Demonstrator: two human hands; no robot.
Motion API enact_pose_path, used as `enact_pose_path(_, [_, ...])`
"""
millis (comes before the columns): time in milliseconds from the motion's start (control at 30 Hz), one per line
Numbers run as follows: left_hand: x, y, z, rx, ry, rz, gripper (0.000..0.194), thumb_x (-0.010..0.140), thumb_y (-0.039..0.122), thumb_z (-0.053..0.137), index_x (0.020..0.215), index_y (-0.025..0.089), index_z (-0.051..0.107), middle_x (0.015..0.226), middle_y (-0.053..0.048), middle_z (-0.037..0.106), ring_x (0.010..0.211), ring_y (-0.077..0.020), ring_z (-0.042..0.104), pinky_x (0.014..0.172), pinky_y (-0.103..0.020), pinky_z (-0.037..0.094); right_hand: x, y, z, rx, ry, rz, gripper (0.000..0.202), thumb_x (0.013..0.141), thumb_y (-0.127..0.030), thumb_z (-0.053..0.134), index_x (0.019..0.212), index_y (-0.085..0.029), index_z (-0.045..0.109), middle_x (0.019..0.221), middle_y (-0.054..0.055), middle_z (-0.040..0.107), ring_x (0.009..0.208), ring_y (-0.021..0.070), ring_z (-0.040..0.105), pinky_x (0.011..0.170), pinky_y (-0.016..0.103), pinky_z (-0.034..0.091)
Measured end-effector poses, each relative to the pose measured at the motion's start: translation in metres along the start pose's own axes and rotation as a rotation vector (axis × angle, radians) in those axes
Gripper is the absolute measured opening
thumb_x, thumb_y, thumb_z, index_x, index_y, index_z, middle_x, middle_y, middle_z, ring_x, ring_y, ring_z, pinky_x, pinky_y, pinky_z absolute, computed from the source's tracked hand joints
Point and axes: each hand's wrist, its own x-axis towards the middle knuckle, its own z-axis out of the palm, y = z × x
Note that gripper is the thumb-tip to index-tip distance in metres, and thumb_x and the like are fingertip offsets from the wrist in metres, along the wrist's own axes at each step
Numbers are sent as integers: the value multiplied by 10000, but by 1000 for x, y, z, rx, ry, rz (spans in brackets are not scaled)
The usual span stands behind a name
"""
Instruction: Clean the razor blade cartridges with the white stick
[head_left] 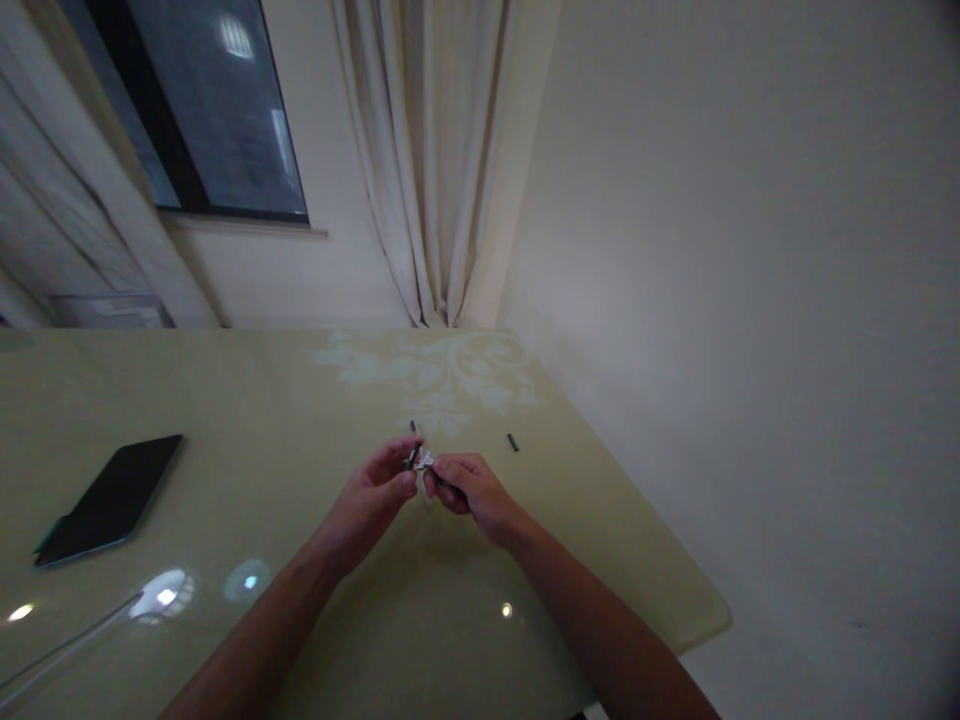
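Observation:
Both of my hands meet above the table, fingertips close together. My left hand [379, 485] is closed, pinching a short dark stick-like piece [413, 455] upright between thumb and fingers. My right hand [478, 490] is closed too, its thumb and fingers on a small silvery, crumpled-looking piece [425, 461] that touches or nearly touches the dark one. What kind of things these are is too small to tell. Just beyond my left fingertips lies a thin pale piece with a dark end [412, 426]. A short dark green-black cylinder [513, 442] rests beyond my right hand.
A black flat tablet-like slab [112, 500] lies on the glossy pale table [247, 400] at the left. White cables [71, 640] run across the near left. The table's right edge stands beside a wall [712, 300]; curtains [427, 150] and a window are behind.

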Motion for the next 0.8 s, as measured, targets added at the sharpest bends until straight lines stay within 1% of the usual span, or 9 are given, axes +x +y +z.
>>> enact_pose_path(133, [-2, -2, 0, -36, -53, 6, 490, 676, 362, 1006, 1123, 270, 829, 976, -29, 767, 818, -147, 671, 795, -270, 535, -2, -3, 1, -5, -23, -14, 521, 924, -648, 657, 754, -156, 654, 561, -77, 367, 493, 76, 256, 482, 258, 155])
enact_pose_path(300, [-4, -2, 0, -45, -111, 2, 473, 701, 352, 994, 1133, 259, 827, 910, -27, 756, 795, -154, 652, 768, -270, 508, -4, -7, 3, 2, -55, -29, 506, 944, -624, 641, 743, -160, 643, 549, -81, 347, 485, 78, 240, 484, 263, 150])
enact_pose_path(467, [-4, 0, 1, -14, -85, 9, 488, 678, 380, 1005, 1117, 266, 827, 867, -11, 745, 799, -157, 649, 791, -284, 502, -5, -8, 2, -2, -71, -22, 504, 950, -622, 646, 762, -155, 656, 575, -71, 362, 507, 83, 261, 498, 261, 153])
enact_pose_path(600, [-4, 3, 1, 48, -48, 17, 495, 638, 362, 1022, 1080, 240, 835, 845, -20, 749, 802, -174, 656, 803, -305, 505, -6, -8, -1, -12, -91, -18, 510, 954, -627, 655, 790, -145, 679, 592, -66, 361, 533, 91, 274, 512, 267, 160])
enact_pose_path(800, [-6, 6, -1, 112, -18, 34, 509, 588, 355, 1036, 1044, 230, 847, 810, -21, 745, 786, -179, 650, 795, -316, 505, -6, -8, -3, -41, -137, -23, 571, 941, -692, 658, 817, -137, 705, 587, -64, 375, 538, 94, 284, 523, 277, 188])
